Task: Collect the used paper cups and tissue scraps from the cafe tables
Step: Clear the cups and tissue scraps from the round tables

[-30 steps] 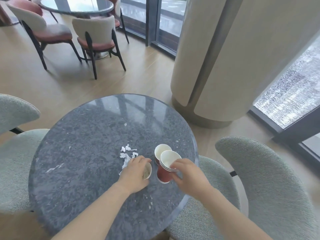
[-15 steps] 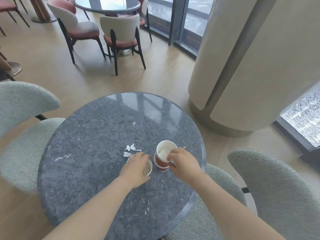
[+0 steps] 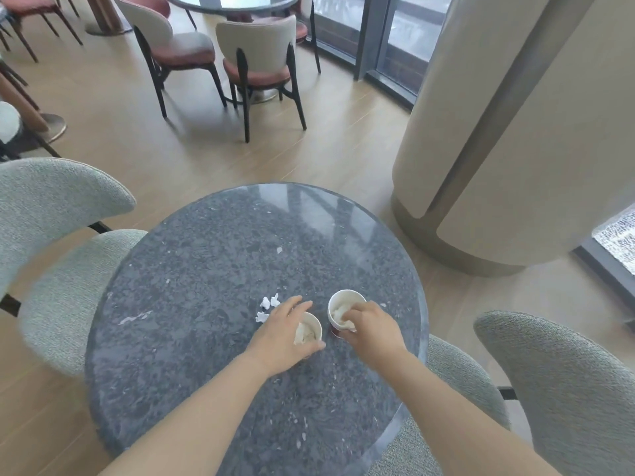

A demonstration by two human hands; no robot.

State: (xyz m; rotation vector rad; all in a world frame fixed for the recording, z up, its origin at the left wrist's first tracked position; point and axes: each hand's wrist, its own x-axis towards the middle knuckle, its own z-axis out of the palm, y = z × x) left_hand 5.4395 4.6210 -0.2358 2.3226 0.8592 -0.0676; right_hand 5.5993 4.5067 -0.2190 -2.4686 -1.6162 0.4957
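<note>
On the round grey stone table (image 3: 206, 304) stand two sets of paper cups. My left hand (image 3: 280, 334) is wrapped around a paper cup (image 3: 311, 329) that has tissue inside. My right hand (image 3: 369, 329) grips the rim of the stacked red cups (image 3: 340, 309), which also hold white tissue. Three small white tissue scraps (image 3: 266, 309) lie on the table just left of my left hand, and a tiny one (image 3: 279, 250) lies farther back.
Grey upholstered chairs stand at the left (image 3: 58, 235) and right (image 3: 556, 389) of the table. A wide cream column (image 3: 515, 132) rises at the right. Beyond are a second table (image 3: 237, 1) with red-seated chairs (image 3: 261, 60) and floor-height windows.
One second ago my right hand held the cup stack above a lone cup; now the stack sits nested on it. Fewer tissue scraps lie beside my left hand. The view shifted left.
</note>
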